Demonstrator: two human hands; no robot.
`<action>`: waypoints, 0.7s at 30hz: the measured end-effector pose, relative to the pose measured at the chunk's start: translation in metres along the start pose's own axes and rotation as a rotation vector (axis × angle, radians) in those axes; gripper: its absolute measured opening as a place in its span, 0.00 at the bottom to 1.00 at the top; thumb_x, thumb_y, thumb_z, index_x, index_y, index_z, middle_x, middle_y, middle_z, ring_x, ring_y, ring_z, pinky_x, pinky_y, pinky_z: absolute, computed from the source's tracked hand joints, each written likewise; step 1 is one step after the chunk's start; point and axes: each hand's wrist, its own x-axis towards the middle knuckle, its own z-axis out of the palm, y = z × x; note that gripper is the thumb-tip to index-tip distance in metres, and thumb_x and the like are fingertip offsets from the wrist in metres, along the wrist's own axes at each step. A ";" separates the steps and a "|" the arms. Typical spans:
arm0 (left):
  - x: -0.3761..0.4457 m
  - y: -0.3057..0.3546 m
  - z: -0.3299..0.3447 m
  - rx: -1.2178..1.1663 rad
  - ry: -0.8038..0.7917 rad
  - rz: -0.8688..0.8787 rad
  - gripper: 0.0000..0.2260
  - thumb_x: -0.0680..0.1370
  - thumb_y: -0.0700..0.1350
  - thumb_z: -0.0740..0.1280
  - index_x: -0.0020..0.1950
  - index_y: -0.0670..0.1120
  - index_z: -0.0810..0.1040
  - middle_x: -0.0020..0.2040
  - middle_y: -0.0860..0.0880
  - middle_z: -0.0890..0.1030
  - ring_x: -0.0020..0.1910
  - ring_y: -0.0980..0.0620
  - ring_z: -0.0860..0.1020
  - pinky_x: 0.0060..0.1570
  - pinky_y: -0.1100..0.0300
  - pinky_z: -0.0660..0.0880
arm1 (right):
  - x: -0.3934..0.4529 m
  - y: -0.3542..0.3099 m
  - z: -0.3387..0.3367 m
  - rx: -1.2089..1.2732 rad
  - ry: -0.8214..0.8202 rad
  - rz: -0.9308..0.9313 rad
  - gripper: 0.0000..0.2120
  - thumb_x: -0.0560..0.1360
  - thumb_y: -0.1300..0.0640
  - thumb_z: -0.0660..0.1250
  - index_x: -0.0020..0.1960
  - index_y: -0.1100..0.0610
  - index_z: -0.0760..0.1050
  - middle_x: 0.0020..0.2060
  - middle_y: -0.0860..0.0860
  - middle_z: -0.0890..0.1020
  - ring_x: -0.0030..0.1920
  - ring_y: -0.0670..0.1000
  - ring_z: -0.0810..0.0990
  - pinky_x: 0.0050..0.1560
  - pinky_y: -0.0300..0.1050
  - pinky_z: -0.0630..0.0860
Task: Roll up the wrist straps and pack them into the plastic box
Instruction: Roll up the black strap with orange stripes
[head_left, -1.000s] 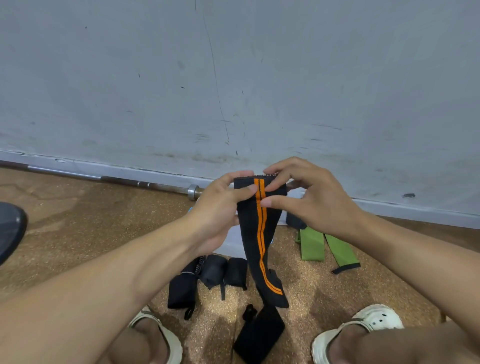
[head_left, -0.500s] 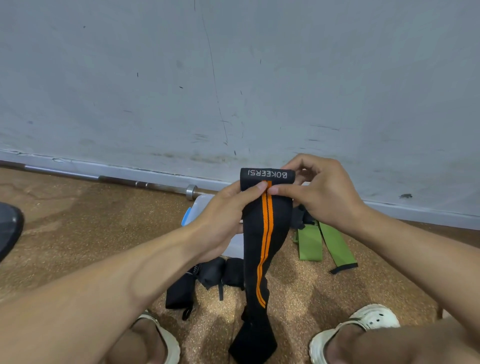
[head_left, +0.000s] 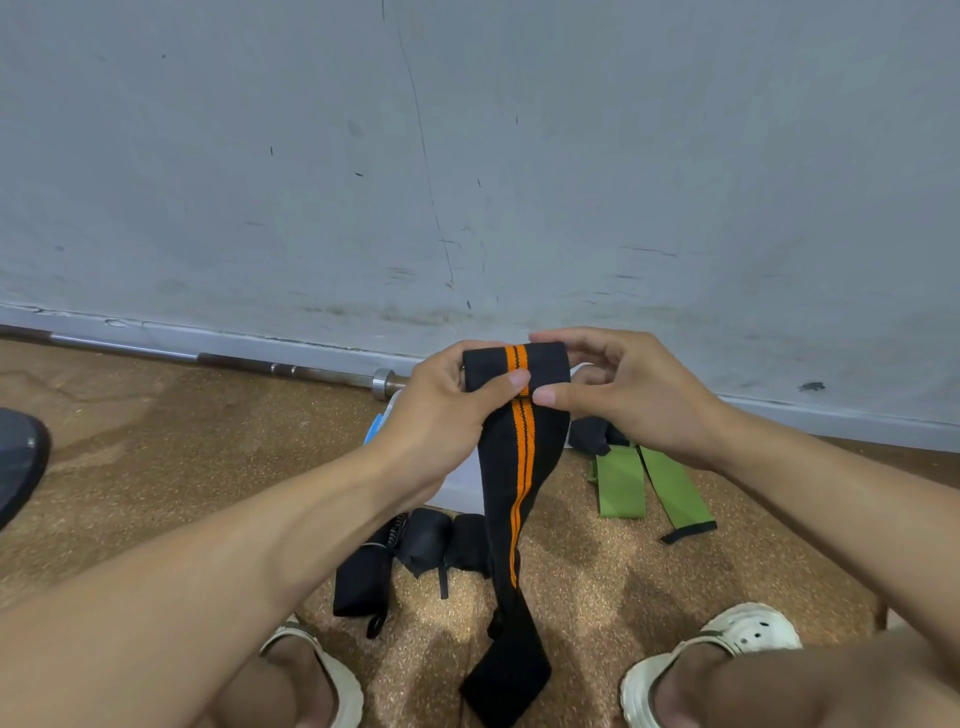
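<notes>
Step in hand: rolling the black strap with orange stripes (head_left: 521, 467), top end already folded over into a first turn; judged early in the roll, most of the length not yet wound.
Left hand (head_left: 441, 410): clamped on the left edge of the turn, thumb pressed across the front just beside the stripes.
Right hand (head_left: 623, 395): pinching the right edge of the same turn, thumb tip almost meeting the left thumb, fingers curled over the top.
Strap below the grip: hanging straight down between the feet, tail end touching the floor (head_left: 156, 441).
Plastic box (head_left: 457, 483): behind and just below the grip, mostly hidden by the left hand and the strap; contents impossible to tell.
Other straps: black rolled bundles (head_left: 415, 545) below-left of the grip; green straps (head_left: 644, 483) below-right, unrolled.
Next move, as a judgement: turn the roll downward again, both thumbs keeping the edges level and the winding tight.
Risk: loose turn slipping, stripes drifting askew.
</notes>
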 end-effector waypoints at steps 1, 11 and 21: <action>0.000 -0.001 0.001 0.009 0.009 0.003 0.12 0.80 0.42 0.71 0.63 0.44 0.79 0.53 0.44 0.86 0.54 0.46 0.85 0.56 0.50 0.82 | 0.000 0.001 0.000 0.001 0.000 -0.006 0.21 0.71 0.59 0.78 0.63 0.53 0.81 0.53 0.53 0.86 0.49 0.59 0.87 0.50 0.41 0.83; -0.004 0.000 0.006 -0.032 -0.175 -0.124 0.20 0.81 0.59 0.64 0.67 0.50 0.78 0.57 0.48 0.86 0.56 0.48 0.84 0.53 0.48 0.83 | 0.000 0.003 0.006 0.005 0.205 -0.181 0.09 0.72 0.65 0.78 0.47 0.55 0.82 0.39 0.61 0.86 0.38 0.63 0.85 0.38 0.51 0.84; 0.004 0.007 -0.006 -0.082 -0.073 -0.076 0.13 0.82 0.40 0.67 0.67 0.46 0.76 0.50 0.46 0.86 0.48 0.49 0.85 0.47 0.51 0.84 | 0.002 0.004 -0.003 0.158 -0.032 0.007 0.24 0.69 0.57 0.78 0.64 0.51 0.79 0.61 0.53 0.83 0.54 0.57 0.87 0.55 0.53 0.84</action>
